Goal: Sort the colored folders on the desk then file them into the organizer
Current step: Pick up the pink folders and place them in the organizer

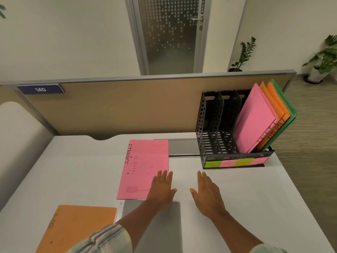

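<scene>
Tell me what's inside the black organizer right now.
The black organizer holds a pink folder, orange folders and a green folder, leaning in its right-hand part. The left slots look empty. Folder contents are hidden.

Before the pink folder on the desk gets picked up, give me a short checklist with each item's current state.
1. Left hand empty, resting on the pink folder corner: ok.
2. Right hand empty, flat on the desk: ok.
3. Organizer has free slots on its left: ok.
4. Pink folder lies apart from the orange folder: ok.
5. Which slot label means pink: cannot tell.
</scene>
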A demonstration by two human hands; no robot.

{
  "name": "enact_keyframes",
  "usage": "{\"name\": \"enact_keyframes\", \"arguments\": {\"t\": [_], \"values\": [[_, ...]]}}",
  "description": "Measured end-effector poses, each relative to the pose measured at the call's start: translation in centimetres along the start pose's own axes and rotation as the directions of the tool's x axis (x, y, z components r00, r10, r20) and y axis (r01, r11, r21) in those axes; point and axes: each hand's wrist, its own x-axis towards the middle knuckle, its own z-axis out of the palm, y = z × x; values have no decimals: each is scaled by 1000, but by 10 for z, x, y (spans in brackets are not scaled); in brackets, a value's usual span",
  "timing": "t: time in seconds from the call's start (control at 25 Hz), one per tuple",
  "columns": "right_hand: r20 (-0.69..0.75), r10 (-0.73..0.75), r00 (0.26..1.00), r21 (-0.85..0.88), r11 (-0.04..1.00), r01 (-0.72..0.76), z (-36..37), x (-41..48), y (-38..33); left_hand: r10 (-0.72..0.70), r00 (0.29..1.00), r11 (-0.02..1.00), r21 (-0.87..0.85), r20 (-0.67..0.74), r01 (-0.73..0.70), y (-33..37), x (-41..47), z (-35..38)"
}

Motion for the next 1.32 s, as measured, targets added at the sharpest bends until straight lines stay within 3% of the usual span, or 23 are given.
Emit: {"name": "enact_keyframes", "arguments": {"t": [0.4,0.52,0.72,1.0,1.16,1.32], "values": [[153,-118,981,-45,991,127,53,25,-114,-138,990,990,-27,38,139,-148,-10,-8],[216,-120,969,-50,990,134,68,36,-135,-232,972,959,-158,40,235,-173,-8,-8],[373,-57,926,-6,998,64,84,41,-150,-388,919,810,-448,73,378,-211,12,12],[378,-21,926,65,998,-4,84,42,-150,-558,825,645,-575,95,503,-196,29,-34],[321,-37,946,137,991,-7,96,47,-129,-474,878,602,-705,61,374,-173,29,-72],[327,-81,942,160,987,29,63,32,-133,-411,907,544,-774,89,323,-142,24,-94]]}}
